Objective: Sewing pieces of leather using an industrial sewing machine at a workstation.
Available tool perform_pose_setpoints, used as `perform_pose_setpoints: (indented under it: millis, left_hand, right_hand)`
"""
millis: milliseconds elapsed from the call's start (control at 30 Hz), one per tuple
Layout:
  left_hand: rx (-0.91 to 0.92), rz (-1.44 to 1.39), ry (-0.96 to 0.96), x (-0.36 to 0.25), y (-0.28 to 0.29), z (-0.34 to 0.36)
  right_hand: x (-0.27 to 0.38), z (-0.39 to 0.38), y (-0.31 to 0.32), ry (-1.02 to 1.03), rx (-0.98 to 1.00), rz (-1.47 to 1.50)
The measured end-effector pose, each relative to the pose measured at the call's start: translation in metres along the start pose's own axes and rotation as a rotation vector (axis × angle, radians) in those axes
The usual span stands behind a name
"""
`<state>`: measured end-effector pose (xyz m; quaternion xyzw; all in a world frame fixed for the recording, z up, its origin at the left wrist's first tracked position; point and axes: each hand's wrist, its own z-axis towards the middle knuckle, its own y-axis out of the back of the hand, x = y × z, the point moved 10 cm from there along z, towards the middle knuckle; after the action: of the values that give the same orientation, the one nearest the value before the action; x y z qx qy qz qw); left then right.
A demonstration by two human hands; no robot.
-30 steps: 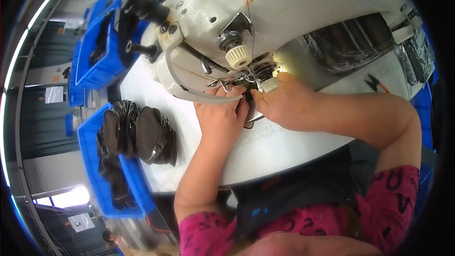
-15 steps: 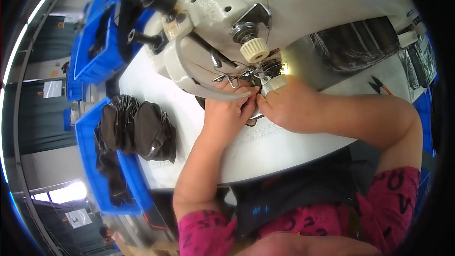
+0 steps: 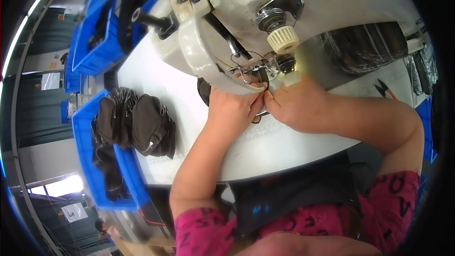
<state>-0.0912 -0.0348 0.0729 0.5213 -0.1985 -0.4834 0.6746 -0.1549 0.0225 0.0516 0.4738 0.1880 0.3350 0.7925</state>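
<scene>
Both of my hands work close together beneath the head of a large cream-white sewing machine [image 3: 327,4]. My left hand [image 3: 233,109] pinches the edge of a dark fabric pouch piece [image 3: 203,91], partly behind the curved white guard. Opposite it, my right hand [image 3: 299,103] has thumb and fingers closed on the same piece, right beside the needle area. A pale band [image 3: 291,79] wraps one right-hand finger. Most of the piece is hidden by my hands and the guard; a small part of its edge shows below the fingertips.
Left on the white table [image 3: 189,161] stand several black pouches [image 3: 152,125], beside a blue bin [image 3: 85,147] with dark pieces. More blue bins [image 3: 97,47] are at the back left. Black-and-orange thread snips [image 3: 385,89] and a plastic-wrapped dark bundle [image 3: 365,47] lie right.
The view has shifted slightly, so the machine appears a little farther right and higher. Both hands stay at the needle area with the fabric piece still held.
</scene>
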Motion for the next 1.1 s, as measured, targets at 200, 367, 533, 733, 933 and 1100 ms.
perform_pose_setpoints:
  millis: [200, 367, 533, 733, 933, 1100]
  left_hand:
    - [0.038, -0.06, -0.005, -0.004, 0.008, 0.002]
    - [0.078, -0.068, 0.004, 0.001, 0.001, -0.002]
    - [0.076, -0.02, 0.021, 0.001, 0.0, -0.001]
    - [0.059, 0.114, 0.063, -0.001, -0.006, 0.0]
    - [0.057, 0.059, 0.154, 0.0, -0.005, 0.001]
    - [0.068, 0.043, 0.148, 0.003, -0.006, 0.0]
  right_hand:
    - [0.001, 0.0, 0.004, 0.002, 0.012, -0.016]
    - [0.0, 0.001, 0.001, 0.0, 0.036, -0.007]
    - [-0.002, 0.003, 0.001, -0.018, 0.053, -0.06]
    - [-0.01, 0.005, 0.001, -0.066, 0.041, -0.037]
    - [-0.013, 0.002, 0.0, -0.077, 0.046, -0.065]
    - [-0.012, 0.006, 0.006, -0.071, 0.003, -0.06]
